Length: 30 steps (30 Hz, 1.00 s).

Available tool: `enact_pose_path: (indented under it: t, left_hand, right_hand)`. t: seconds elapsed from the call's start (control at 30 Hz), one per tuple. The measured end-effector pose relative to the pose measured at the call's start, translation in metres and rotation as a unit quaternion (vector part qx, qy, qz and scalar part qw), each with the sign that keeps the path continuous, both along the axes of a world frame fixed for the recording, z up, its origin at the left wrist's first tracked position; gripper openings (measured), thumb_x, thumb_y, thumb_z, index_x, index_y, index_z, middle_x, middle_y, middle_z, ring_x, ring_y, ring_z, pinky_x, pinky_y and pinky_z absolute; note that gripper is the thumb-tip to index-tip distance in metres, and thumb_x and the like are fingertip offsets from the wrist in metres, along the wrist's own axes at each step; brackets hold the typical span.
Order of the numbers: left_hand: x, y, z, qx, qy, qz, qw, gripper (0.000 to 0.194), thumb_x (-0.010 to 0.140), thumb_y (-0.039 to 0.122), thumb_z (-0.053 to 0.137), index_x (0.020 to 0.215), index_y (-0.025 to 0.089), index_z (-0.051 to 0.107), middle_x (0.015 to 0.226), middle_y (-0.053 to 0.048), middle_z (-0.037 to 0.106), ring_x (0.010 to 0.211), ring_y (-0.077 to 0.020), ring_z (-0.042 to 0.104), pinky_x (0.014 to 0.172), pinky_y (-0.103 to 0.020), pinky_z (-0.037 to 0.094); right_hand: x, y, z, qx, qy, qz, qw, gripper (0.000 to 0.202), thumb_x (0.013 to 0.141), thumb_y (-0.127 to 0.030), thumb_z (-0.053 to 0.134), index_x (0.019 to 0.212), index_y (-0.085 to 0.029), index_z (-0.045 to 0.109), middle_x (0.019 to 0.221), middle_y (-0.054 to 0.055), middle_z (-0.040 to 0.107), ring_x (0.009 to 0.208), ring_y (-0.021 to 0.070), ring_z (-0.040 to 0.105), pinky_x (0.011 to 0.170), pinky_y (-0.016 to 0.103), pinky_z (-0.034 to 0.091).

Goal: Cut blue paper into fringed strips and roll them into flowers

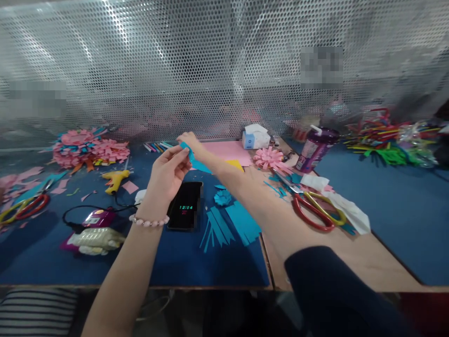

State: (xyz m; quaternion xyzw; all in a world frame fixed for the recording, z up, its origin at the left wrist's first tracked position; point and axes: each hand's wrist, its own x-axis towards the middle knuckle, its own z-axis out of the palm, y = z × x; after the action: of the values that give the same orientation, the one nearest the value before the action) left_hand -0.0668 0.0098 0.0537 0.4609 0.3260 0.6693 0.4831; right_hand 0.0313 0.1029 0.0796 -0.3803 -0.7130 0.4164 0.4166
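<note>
My left hand [171,169], with a beaded bracelet at the wrist, pinches a small blue paper strip [186,150] between thumb and fingers. Just beyond it, my right hand [193,144] has its fingers bent together; whatever they hold is hidden. Under the hands lie more blue paper [201,166], a yellow piece [235,164] and a pink sheet [229,151]. Closer to me on the blue mat are a blue paper flower [222,197], fringed blue paper [244,224] and cut blue strips [219,226]. A phone [184,206] showing 12:04 rests below my left hand.
Scissors [313,213] lie at right near crumpled tissue [351,213], a pink paper flower [269,158], a purple cup [315,150] and a tissue box [256,139]. At left are a yellow glue gun [115,180], other scissors [30,206] and pink paper flowers [79,147]. A perforated metal panel [210,70] stands behind.
</note>
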Motion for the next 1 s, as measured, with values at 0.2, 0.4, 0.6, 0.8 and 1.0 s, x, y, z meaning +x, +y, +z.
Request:
enact_pose_path:
  t: [0.2,0.4,0.6,0.8,1.0]
  left_hand:
    - [0.02,-0.001,-0.016,-0.05,0.015,-0.031,0.998,0.025,0.062,0.022,0.081,0.081,0.017,0.066,0.072,0.001,0.062,0.064,-0.0075,0.059,0.06,-0.019,0.049]
    - [0.053,-0.016,-0.035,-0.094,0.107,-0.088,0.986,0.025,0.061,0.024,0.081,0.079,0.015,0.066,0.073,-0.001,0.063,0.069,-0.0105,0.06,0.057,-0.02,0.047]
    - [0.092,-0.049,-0.05,-0.072,0.209,-0.185,0.957,0.02,0.068,0.026,0.075,0.084,0.017,0.067,0.076,-0.002,0.066,0.056,-0.0096,0.054,0.052,-0.024,0.047]
    - [0.105,-0.076,-0.059,-0.104,0.254,-0.291,0.916,0.021,0.07,0.027,0.073,0.085,0.018,0.061,0.079,-0.005,0.065,0.066,-0.0146,0.06,0.049,-0.023,0.049]
    - [0.106,-0.089,-0.072,-0.111,0.282,-0.281,0.91,0.023,0.073,0.031,0.071,0.088,0.02,0.059,0.082,-0.005,0.063,0.069,-0.017,0.062,0.047,-0.025,0.053]
  right_hand:
    - [0.089,0.048,-0.013,0.167,-0.126,-0.015,0.978,0.022,0.087,-0.005,0.045,0.097,-0.006,0.065,0.117,0.016,0.059,0.124,0.0243,0.038,0.112,0.044,0.016]
    - [0.176,-0.002,-0.046,0.253,-0.268,-0.035,0.929,0.026,0.084,-0.013,0.047,0.097,-0.015,0.07,0.095,0.009,0.07,0.088,0.0205,0.059,0.083,0.036,0.043]
    - [0.208,-0.114,-0.069,0.152,-0.196,-0.023,0.969,0.022,0.086,-0.026,0.053,0.097,-0.022,0.071,0.093,0.004,0.07,0.077,0.0159,0.06,0.071,0.03,0.046]
    - [0.211,-0.19,-0.087,0.101,-0.155,-0.036,0.982,0.017,0.088,-0.034,0.056,0.093,-0.024,0.068,0.089,0.004,0.067,0.083,0.0176,0.059,0.074,0.032,0.047]
    - [0.22,-0.203,-0.11,0.093,-0.126,0.006,0.988,0.009,0.088,-0.028,0.057,0.093,-0.024,0.064,0.086,0.002,0.065,0.082,0.0156,0.061,0.073,0.031,0.049]
